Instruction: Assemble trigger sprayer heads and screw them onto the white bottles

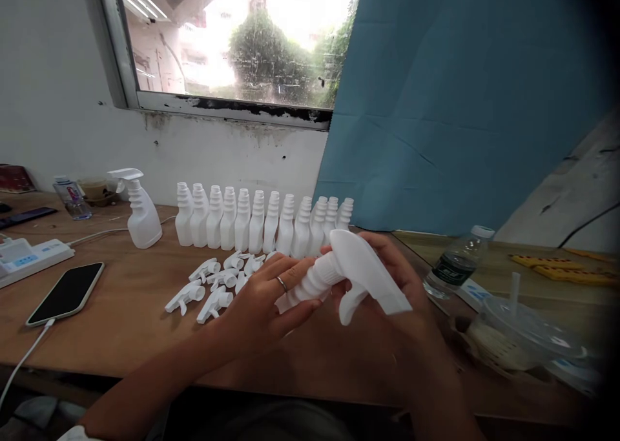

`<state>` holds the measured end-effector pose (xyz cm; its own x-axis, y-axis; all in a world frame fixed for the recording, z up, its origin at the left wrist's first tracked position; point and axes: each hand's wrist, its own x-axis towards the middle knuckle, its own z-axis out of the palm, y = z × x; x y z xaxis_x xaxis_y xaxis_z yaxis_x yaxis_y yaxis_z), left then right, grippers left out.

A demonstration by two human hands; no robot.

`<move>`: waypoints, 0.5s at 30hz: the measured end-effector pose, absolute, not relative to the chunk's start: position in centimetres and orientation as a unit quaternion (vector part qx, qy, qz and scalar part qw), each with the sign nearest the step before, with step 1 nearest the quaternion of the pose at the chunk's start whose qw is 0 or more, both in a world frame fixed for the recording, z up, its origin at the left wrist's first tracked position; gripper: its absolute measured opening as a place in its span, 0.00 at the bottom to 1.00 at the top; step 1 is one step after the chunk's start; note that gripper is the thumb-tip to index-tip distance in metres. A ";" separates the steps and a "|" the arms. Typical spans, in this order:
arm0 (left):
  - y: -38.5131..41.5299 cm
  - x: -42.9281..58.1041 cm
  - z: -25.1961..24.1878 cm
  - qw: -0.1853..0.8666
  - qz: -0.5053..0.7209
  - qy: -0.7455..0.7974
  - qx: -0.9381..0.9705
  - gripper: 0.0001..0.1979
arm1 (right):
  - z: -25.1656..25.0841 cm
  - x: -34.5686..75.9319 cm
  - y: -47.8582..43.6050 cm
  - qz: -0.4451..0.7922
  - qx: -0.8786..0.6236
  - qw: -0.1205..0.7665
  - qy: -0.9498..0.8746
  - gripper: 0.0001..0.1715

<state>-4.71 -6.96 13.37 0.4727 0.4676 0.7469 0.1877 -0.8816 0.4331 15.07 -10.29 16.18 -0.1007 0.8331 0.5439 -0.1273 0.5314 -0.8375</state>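
Observation:
My left hand point(261, 299), with a ring on one finger, is closed around the ribbed neck of a white spray bottle point(307, 286). A white trigger spray head point(361, 263) sits on the bottle's mouth, its nozzle pointing down to the right. My right hand point(404, 276) grips that head from behind, with some fingers hidden. The bottle is tilted, and its lower body is hidden by my left hand. Loose trigger spray heads point(216, 302) lie left of my hands. Behind them stands a row of open white bottles point(242, 221).
An assembled spray bottle point(144, 218) stands at the left. A charging phone point(68, 292) and a power strip point(36, 260) lie on the wooden table point(116, 325). A water bottle point(455, 263) and a lidded plastic cup point(513, 338) are at the right.

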 end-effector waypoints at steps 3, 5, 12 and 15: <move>-6.4 -4.3 12.8 0.219 0.449 0.206 0.842 0.19 | 15.6 14.6 -9.1 0.351 -0.321 0.612 -0.632 0.36; -6.0 -3.9 12.1 0.266 0.438 0.215 0.831 0.14 | 15.1 14.4 -8.2 0.332 -0.353 0.605 -0.631 0.35; -4.8 -3.3 11.0 0.308 0.519 0.261 0.753 0.27 | 12.6 13.4 -6.1 0.426 -0.320 0.624 -0.571 0.20; -5.2 -3.8 12.4 0.239 0.558 0.217 0.764 0.34 | 11.8 12.7 -6.0 0.455 -0.303 0.628 -0.554 0.19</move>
